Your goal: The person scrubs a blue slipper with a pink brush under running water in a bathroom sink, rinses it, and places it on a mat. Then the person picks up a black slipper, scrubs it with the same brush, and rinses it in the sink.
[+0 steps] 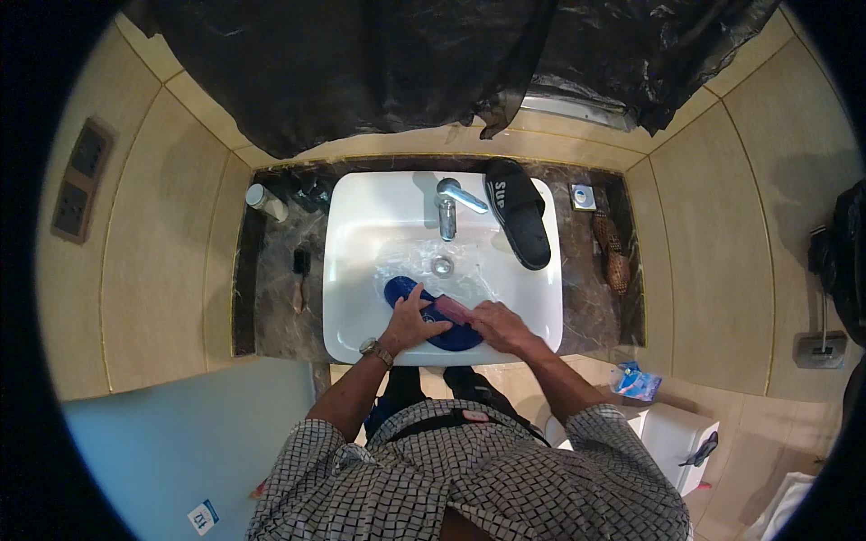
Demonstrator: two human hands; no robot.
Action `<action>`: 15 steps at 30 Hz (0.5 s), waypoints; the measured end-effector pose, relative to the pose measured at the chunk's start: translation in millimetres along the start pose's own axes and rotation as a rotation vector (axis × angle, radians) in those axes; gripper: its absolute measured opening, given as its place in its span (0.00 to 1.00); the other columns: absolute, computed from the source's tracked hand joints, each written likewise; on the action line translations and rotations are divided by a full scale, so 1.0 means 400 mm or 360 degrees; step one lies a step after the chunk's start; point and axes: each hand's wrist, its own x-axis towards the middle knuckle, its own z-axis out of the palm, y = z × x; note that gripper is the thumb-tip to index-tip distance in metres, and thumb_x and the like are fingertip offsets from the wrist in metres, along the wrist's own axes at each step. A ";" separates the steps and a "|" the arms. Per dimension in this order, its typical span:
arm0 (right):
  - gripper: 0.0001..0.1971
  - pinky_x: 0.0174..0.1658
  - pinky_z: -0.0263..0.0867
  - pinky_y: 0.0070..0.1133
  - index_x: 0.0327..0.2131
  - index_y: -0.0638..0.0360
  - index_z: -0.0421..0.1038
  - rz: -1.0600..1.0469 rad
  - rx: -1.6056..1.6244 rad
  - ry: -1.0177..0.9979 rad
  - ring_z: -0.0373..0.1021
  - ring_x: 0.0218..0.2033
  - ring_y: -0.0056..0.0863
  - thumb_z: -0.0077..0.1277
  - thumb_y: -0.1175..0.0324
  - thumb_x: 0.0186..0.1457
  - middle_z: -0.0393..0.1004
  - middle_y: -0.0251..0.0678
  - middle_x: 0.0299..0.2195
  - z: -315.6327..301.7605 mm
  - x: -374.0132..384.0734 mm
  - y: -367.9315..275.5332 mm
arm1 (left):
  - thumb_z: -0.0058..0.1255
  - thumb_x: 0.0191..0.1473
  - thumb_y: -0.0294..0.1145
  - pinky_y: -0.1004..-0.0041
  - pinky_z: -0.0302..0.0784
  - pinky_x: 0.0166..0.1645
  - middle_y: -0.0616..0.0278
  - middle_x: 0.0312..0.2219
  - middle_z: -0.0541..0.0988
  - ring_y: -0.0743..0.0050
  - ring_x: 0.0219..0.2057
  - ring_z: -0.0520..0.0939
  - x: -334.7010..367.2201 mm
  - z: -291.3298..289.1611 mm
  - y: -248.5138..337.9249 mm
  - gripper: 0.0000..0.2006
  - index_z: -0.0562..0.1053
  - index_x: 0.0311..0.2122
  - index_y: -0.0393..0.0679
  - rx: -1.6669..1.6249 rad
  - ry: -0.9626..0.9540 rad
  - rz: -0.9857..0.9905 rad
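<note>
A blue slide sandal [462, 339] lies in the near part of the white sink [336, 279], partly covered by my hands. My left hand [410, 326] grips it at its left side, thumb and fingers spread across it. In my right hand [499, 326] is a pink scrubbing brush [453, 310], which rests against the sandal. Foamy water lies around the drain [441, 266], just beyond the blue sandal. The chrome faucet [446, 216] stands at the back of the basin. A black slide sandal [523, 230] leans over the sink's far right corner.
On the dark counter's left stand a white-capped bottle [268, 203] and a small brush [299, 279] with a wooden handle. A small white box [583, 197] and a brown patterned item [615, 261] lie at the right. Black plastic sheeting [361, 72] hangs behind the sink.
</note>
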 end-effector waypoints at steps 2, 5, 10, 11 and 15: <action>0.16 0.58 0.66 0.36 0.55 0.54 0.75 0.0090 0.0173 0.0186 0.71 0.50 0.47 0.48 0.65 0.66 0.77 0.48 0.47 0.048 0.062 -0.014 | 0.72 0.44 0.55 0.48 0.42 0.73 0.40 0.55 0.78 0.50 0.63 0.73 -0.001 -0.007 0.001 0.60 0.49 0.71 0.31 0.0032 -0.0019 0.0055; 0.16 0.56 0.69 0.36 0.52 0.60 0.76 0.0220 0.0377 0.0634 0.74 0.48 0.51 0.46 0.66 0.67 0.78 0.53 0.47 0.089 0.110 -0.004 | 0.72 0.44 0.52 0.50 0.47 0.72 0.43 0.56 0.79 0.51 0.62 0.74 0.005 -0.011 0.011 0.58 0.50 0.71 0.37 -0.0006 -0.0038 0.0200; 0.20 0.56 0.69 0.37 0.56 0.62 0.73 0.0505 0.0735 0.0281 0.73 0.52 0.47 0.49 0.62 0.65 0.78 0.52 0.50 0.098 0.079 0.067 | 0.73 0.43 0.47 0.52 0.58 0.68 0.47 0.53 0.80 0.48 0.59 0.76 0.019 -0.041 0.086 0.50 0.59 0.69 0.43 -0.0032 -0.0144 0.0455; 0.21 0.56 0.69 0.36 0.56 0.62 0.73 0.0582 0.0905 0.0275 0.74 0.52 0.46 0.50 0.62 0.64 0.78 0.52 0.50 0.099 0.067 0.071 | 0.73 0.43 0.48 0.53 0.59 0.67 0.47 0.52 0.80 0.47 0.59 0.76 0.029 -0.040 0.083 0.49 0.60 0.68 0.43 0.0115 -0.0105 0.0587; 0.22 0.52 0.72 0.31 0.59 0.64 0.70 0.0888 0.1487 0.0317 0.78 0.47 0.42 0.49 0.62 0.65 0.79 0.50 0.48 0.016 0.003 -0.040 | 0.70 0.46 0.51 0.54 0.67 0.63 0.43 0.48 0.81 0.42 0.55 0.78 0.019 -0.042 0.104 0.42 0.68 0.62 0.41 0.0337 0.0030 0.0725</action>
